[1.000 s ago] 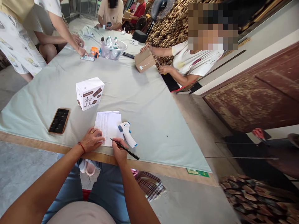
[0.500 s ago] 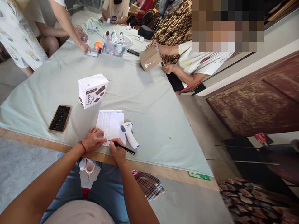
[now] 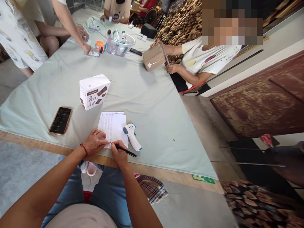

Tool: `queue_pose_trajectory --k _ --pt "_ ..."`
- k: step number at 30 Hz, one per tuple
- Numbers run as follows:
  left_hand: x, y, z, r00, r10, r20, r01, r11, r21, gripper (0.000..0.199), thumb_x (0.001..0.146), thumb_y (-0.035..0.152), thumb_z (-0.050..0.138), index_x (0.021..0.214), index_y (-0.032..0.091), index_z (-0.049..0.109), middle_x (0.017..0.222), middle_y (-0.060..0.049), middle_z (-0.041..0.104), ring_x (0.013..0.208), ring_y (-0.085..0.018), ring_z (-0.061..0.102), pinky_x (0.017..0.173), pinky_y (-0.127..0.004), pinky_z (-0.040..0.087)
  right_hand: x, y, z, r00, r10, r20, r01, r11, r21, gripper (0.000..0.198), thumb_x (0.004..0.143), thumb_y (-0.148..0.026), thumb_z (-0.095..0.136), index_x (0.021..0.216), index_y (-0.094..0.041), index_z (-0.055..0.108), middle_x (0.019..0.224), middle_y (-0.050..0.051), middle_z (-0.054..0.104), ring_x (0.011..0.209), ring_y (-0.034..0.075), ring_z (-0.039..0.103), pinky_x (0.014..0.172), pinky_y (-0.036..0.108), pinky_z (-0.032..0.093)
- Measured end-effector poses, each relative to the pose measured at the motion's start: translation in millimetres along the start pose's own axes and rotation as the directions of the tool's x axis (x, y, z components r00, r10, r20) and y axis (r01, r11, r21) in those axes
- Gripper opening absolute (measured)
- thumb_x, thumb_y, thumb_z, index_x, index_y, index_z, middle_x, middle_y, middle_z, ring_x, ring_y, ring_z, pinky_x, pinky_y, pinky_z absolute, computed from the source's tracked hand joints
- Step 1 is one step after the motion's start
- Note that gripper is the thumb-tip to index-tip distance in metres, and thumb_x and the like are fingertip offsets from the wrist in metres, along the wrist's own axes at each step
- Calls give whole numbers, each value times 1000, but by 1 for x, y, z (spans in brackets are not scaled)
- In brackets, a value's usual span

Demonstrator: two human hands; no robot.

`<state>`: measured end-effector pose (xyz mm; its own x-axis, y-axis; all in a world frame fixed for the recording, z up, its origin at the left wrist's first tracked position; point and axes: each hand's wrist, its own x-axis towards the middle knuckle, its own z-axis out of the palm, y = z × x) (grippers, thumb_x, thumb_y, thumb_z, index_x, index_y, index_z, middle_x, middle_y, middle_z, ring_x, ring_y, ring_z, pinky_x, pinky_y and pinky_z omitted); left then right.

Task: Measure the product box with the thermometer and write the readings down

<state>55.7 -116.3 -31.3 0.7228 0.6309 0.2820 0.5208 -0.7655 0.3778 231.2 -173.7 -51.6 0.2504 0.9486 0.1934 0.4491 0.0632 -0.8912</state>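
Observation:
My right hand (image 3: 120, 154) grips a black pen (image 3: 128, 151), its tip on the lower part of a white paper sheet (image 3: 118, 126). Rows of small marks fill the sheet's left side. Fingers stretched out, my left hand (image 3: 95, 142) lies flat over the paper's lower left corner, close to the pen tip. Just right of the sheet rests a white and blue infrared thermometer (image 3: 133, 136). A white "Super Meal" box (image 3: 94, 92) stands upright beyond the paper. To the left lies a phone (image 3: 61, 120) in an orange-brown case.
A greenish cloth covers the table (image 3: 156, 126). At its far end are a clear plastic basin (image 3: 129, 42) with bottles and an orange tape roll (image 3: 99, 46). On the right, a person holds a cardboard box (image 3: 154, 57). Other people are at the far left and back.
The pen's rear end has shifted slightly while its tip stays on the paper. The person on the right has tilted the cardboard box a little. My left hand has not moved.

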Motion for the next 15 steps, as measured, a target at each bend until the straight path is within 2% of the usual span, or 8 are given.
queue_pose_trajectory --k 15 --pt "-1 -1 1 1000 12 1 -12 999 34 20 89 27 55 102 30 71 106 -5 57 102 -21 48 105 -45 29 0 1 1 1000 -4 -3 4 999 48 11 75 -28 52 66 -22 54 60 -4 56 59 14 50 62 27 43"
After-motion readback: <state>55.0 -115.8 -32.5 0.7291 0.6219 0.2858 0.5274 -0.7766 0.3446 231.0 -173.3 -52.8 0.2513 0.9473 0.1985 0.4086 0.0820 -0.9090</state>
